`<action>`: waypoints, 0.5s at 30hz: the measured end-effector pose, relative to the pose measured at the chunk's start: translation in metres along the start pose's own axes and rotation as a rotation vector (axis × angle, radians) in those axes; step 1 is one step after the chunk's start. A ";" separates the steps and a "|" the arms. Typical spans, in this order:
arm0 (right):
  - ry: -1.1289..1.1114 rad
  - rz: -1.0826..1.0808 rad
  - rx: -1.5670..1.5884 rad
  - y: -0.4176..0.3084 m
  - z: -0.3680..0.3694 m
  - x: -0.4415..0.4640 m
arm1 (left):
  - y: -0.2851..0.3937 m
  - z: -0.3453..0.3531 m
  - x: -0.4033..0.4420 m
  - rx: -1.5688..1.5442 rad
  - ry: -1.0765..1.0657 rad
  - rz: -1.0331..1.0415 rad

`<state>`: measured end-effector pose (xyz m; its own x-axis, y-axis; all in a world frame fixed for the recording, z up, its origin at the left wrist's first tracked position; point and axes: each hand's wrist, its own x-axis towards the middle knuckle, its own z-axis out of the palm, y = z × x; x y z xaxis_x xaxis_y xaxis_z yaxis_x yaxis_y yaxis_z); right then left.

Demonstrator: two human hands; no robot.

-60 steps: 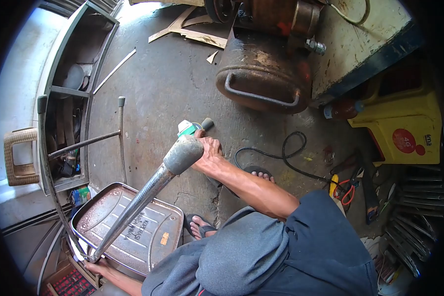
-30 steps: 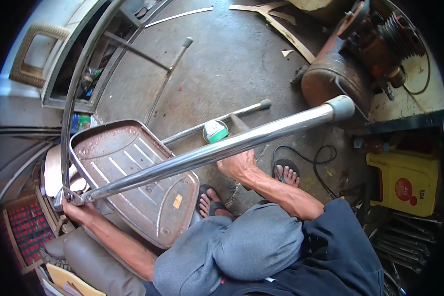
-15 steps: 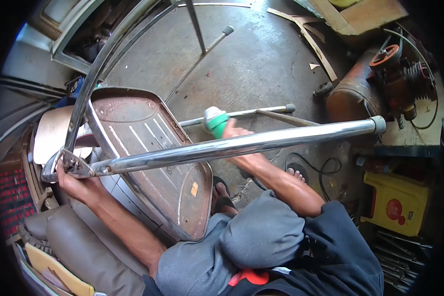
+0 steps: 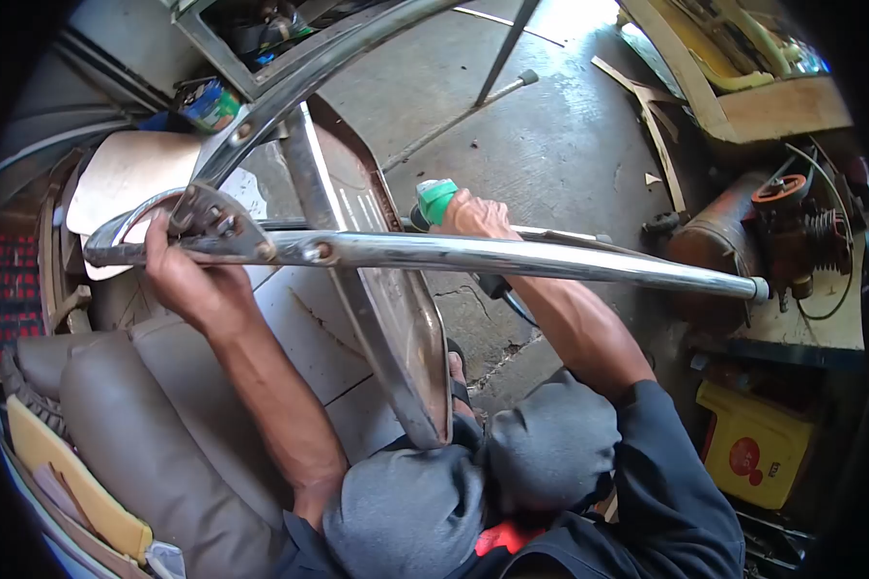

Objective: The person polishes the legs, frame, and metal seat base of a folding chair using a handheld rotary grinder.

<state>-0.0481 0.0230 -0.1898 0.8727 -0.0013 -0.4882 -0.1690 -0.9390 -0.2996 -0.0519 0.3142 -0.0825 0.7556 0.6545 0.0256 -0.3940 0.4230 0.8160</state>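
Note:
A metal chair frame with a long chromed leg (image 4: 531, 259) lies across the view, its rusty seat pan (image 4: 381, 280) tilted on edge. My left hand (image 4: 198, 280) is closed on the frame at the bolted joint bracket (image 4: 212, 222), at the left. Beyond the chromed leg, my right hand (image 4: 475, 214) grips a green power tool (image 4: 437, 201). The tool's dark rear end and cord show below the leg, under my right wrist. Its working end is partly hidden.
A rusty compressor (image 4: 719, 232) stands at the right, above a yellow plastic box (image 4: 758, 444). Wood scraps (image 4: 655, 135) lie on the floor farther off. A grey padded cushion (image 4: 174, 454) is at the lower left, near a pale board (image 4: 126, 183). A cabinet (image 4: 232, 48) stands at the upper left.
The chair frame has swung and tilted, its seat pan now nearly edge-on. My left hand has moved up with the joint. My right hand has taken hold of the green tool and lifted it.

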 end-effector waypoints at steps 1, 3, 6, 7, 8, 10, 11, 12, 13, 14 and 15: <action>-0.002 -0.007 -0.013 -0.004 -0.008 0.000 | 0.000 0.003 -0.005 -0.031 -0.010 -0.008; -0.137 0.127 -0.002 -0.002 -0.026 0.000 | 0.002 0.009 -0.009 -0.038 0.024 -0.025; -0.201 0.245 -0.013 0.014 -0.046 -0.020 | 0.003 0.021 -0.017 0.012 0.135 0.024; -0.200 0.233 -0.028 0.019 -0.053 -0.026 | 0.001 0.021 -0.016 0.000 0.129 0.030; -0.196 0.237 -0.037 0.022 -0.054 -0.027 | 0.001 0.020 -0.015 -0.009 0.134 0.027; -0.125 0.292 -0.010 0.032 -0.049 -0.026 | 0.000 0.017 -0.015 -0.016 0.078 0.015; -0.124 0.301 -0.012 0.032 -0.045 -0.021 | 0.001 0.018 -0.018 -0.020 0.077 0.007; -0.162 0.270 -0.040 0.025 -0.040 -0.008 | 0.003 0.020 -0.019 -0.022 0.086 -0.014; -0.201 0.236 -0.064 0.018 -0.034 0.007 | 0.003 0.021 -0.019 -0.021 0.093 -0.033; -0.185 0.207 -0.062 0.013 -0.025 0.019 | 0.003 0.019 -0.017 -0.017 0.083 -0.023; -0.190 0.185 -0.055 0.001 -0.028 0.020 | 0.003 0.017 -0.018 -0.005 0.080 -0.025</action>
<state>-0.0178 0.0123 -0.1769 0.7269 -0.1150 -0.6770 -0.2877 -0.9462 -0.1482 -0.0576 0.2936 -0.0709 0.7211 0.6916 -0.0417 -0.3780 0.4432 0.8128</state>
